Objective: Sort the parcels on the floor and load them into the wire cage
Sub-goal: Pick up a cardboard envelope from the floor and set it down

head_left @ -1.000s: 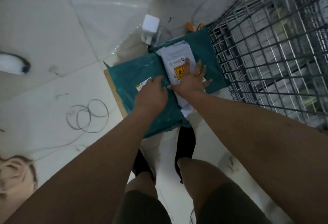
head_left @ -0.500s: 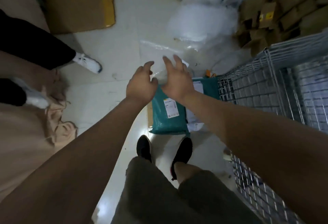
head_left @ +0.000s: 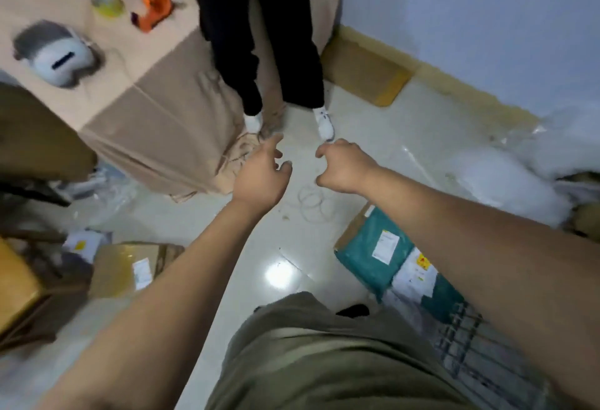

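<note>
Both arms reach out over the floor: the left hand [head_left: 259,179] has its fingers [head_left: 272,147] loosely spread, the right hand [head_left: 341,166] has its loosely curled, and neither holds anything. Down at lower right the teal parcel [head_left: 363,257] lies on the floor, a white parcel [head_left: 417,274] on top, just beside the wire cage [head_left: 470,344].
</note>
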Available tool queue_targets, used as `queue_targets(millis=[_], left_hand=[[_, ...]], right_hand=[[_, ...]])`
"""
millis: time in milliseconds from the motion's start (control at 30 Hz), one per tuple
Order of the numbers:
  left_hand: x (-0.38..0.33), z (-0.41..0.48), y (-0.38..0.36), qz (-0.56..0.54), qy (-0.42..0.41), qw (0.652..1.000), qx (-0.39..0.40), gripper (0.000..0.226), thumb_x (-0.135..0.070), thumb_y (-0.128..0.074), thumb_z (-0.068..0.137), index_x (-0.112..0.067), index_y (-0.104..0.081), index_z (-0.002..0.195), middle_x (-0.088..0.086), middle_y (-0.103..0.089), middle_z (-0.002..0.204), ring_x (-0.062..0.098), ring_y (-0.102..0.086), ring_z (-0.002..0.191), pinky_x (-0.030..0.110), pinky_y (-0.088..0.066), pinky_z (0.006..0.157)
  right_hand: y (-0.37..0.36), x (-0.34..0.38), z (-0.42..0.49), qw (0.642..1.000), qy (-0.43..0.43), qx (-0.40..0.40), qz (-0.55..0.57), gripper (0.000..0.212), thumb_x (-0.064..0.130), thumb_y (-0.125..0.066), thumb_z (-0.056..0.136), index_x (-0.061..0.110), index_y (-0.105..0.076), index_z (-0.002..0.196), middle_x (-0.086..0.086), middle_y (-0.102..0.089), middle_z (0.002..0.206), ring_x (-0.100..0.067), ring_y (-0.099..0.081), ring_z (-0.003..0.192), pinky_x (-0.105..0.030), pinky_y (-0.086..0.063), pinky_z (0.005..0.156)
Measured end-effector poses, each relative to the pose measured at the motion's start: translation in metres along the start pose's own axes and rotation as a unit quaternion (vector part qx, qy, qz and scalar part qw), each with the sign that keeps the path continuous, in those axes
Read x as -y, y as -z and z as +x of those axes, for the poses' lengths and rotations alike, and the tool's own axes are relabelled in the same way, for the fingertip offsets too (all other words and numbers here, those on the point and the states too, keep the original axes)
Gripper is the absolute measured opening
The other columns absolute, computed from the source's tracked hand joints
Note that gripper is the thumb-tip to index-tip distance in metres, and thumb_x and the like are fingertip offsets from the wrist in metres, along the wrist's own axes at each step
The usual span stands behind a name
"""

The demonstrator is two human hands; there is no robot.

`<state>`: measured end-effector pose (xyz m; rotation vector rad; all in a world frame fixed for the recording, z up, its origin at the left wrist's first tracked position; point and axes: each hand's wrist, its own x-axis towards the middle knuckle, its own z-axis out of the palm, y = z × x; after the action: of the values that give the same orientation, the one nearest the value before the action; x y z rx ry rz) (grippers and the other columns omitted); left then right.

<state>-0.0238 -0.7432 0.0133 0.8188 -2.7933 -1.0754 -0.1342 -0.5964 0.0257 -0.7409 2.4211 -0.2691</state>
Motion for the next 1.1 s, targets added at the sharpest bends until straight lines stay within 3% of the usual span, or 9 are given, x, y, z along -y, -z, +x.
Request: queue_targets(millis=[100, 300, 400, 467, 600, 733, 933, 1100], left_hand=[[0.056, -0.032, 0.052, -0.014, 0.068, 0.997, -0.041, 0.048, -0.032, -0.057, 0.097, -0.029, -0.051, 0.145, -0.005, -0.067, 0.123, 0.02, -0.066, 0.103, 0.044, -0.055, 0.092], [0.182, -0.115, 0.145, -0.031, 0.187, 0.975, -0.116, 0.043, -0.034, -0.059, 0.098, -0.027, -0.058, 0.14, -0.001, -0.07, 0.12, 0.021, -0.067, 0.104, 0.042, -0.055, 0.093], [0.245, -0.16, 0.184, -0.025, 0.237, 0.962, -0.133, 0.042, -0.035, -0.06, 0.098, -0.027, -0.059, 0.139, -0.002, -0.069, 0.119, 0.018, -0.067, 0.103, 0.034, -0.054, 0.088], [0.284, -0.184, 0.209, -0.02, 0.268, 0.953, -0.14, 0.043, -0.034, -0.06, 0.097, -0.026, -0.059, 0.139, -0.003, -0.07, 0.117, 0.019, -0.068, 0.103, 0.033, -0.053, 0.086], [0.351, -0.216, 0.255, -0.028, 0.306, 0.941, -0.14, 0.047, -0.031, -0.059, 0.095, -0.026, -0.058, 0.142, 0.001, -0.069, 0.119, 0.025, -0.067, 0.108, 0.04, -0.054, 0.093], [0.401, -0.23, 0.288, -0.028, 0.332, 0.93, -0.157, 0.048, -0.031, -0.06, 0.094, -0.025, -0.059, 0.142, 0.002, -0.068, 0.122, 0.025, -0.065, 0.111, 0.036, -0.053, 0.094], [0.459, -0.223, 0.31, -0.053, 0.346, 0.921, -0.169, 0.05, -0.026, -0.062, 0.095, -0.027, -0.055, 0.144, 0.005, -0.064, 0.128, 0.026, -0.063, 0.112, 0.033, -0.052, 0.09], [0.515, -0.208, 0.31, -0.055, 0.409, 0.899, -0.146, 0.065, -0.033, -0.062, 0.093, -0.039, -0.039, 0.154, 0.008, -0.036, 0.158, 0.031, -0.056, 0.129, 0.042, -0.052, 0.101]], right_hand=[[-0.016, 0.078, 0.002, 0.997, 0.069, 0.023, -0.04, 0.063, 0.029, -0.068, 0.083, 0.026, -0.052, 0.144, -0.01, -0.049, 0.141, -0.032, -0.049, 0.129, -0.044, -0.048, 0.104], [-0.078, 0.237, 0.004, 0.971, 0.192, 0.084, -0.119, 0.052, 0.031, -0.072, 0.081, 0.021, -0.062, 0.13, -0.008, -0.056, 0.136, -0.031, -0.053, 0.126, -0.043, -0.05, 0.101], [-0.114, 0.312, 0.004, 0.955, 0.229, 0.11, -0.151, 0.048, 0.035, -0.073, 0.079, 0.019, -0.065, 0.124, -0.009, -0.062, 0.132, -0.032, -0.056, 0.123, -0.041, -0.051, 0.101], [-0.138, 0.36, 0.005, 0.946, 0.249, 0.124, -0.167, 0.052, 0.036, -0.074, 0.08, 0.018, -0.065, 0.128, -0.011, -0.062, 0.135, -0.032, -0.056, 0.125, -0.039, -0.05, 0.102], [-0.18, 0.443, 0.008, 0.934, 0.275, 0.148, -0.176, 0.066, 0.037, -0.072, 0.084, 0.02, -0.054, 0.145, -0.011, -0.055, 0.145, -0.03, -0.053, 0.131, -0.033, -0.048, 0.1], [-0.217, 0.505, 0.011, 0.924, 0.284, 0.17, -0.192, 0.07, 0.036, -0.068, 0.085, 0.024, -0.046, 0.15, -0.013, -0.048, 0.148, -0.033, -0.048, 0.134, -0.041, -0.046, 0.107], [-0.253, 0.565, 0.029, 0.911, 0.305, 0.185, -0.206, 0.085, 0.037, -0.068, 0.087, 0.03, -0.025, 0.159, -0.017, -0.04, 0.148, -0.039, -0.047, 0.133, -0.041, -0.044, 0.105], [-0.279, 0.606, 0.073, 0.894, 0.327, 0.213, -0.219, 0.088, 0.035, -0.07, 0.087, 0.03, -0.02, 0.16, -0.02, -0.039, 0.148, -0.041, -0.043, 0.136, -0.044, -0.043, 0.107]])
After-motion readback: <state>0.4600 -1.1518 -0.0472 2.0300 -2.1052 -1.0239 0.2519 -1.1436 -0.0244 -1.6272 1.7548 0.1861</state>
